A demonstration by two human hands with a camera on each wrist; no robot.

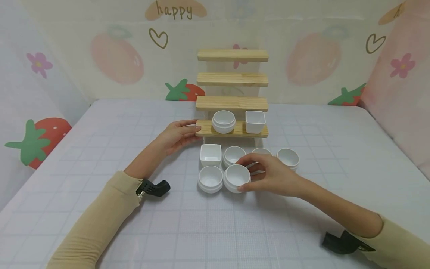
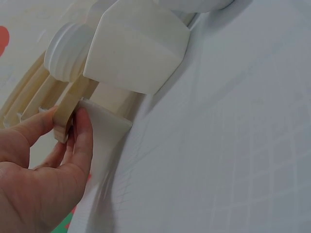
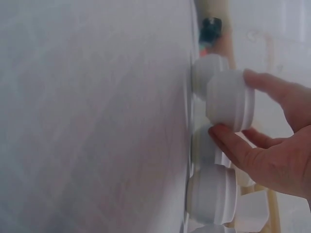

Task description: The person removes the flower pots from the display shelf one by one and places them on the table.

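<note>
My left hand [image 1: 177, 137] pinches the left end of the lowest wooden shelf board [image 1: 205, 130], thumb on top and fingers beneath in the left wrist view. With thumb and fingers, my right hand [image 1: 277, 175] holds a round white cup [image 1: 236, 178] with a ridged side; the right wrist view shows this cup [image 3: 228, 101] raised off the tabletop. Beside it stands another round cup [image 1: 210, 179]. Behind them, in a row, are a square white cup [image 1: 211, 154] and several round ones, one partly hidden by my right hand.
On the lowest board sit a round cup [image 1: 223, 122] and a square cup [image 1: 255, 122]. Above it rise more wooden boards [image 1: 231, 103] on a pale stand. A round cup [image 1: 287, 157] stands at the row's right end. The gridded white tablecloth [image 1: 151, 231] runs to a printed backdrop.
</note>
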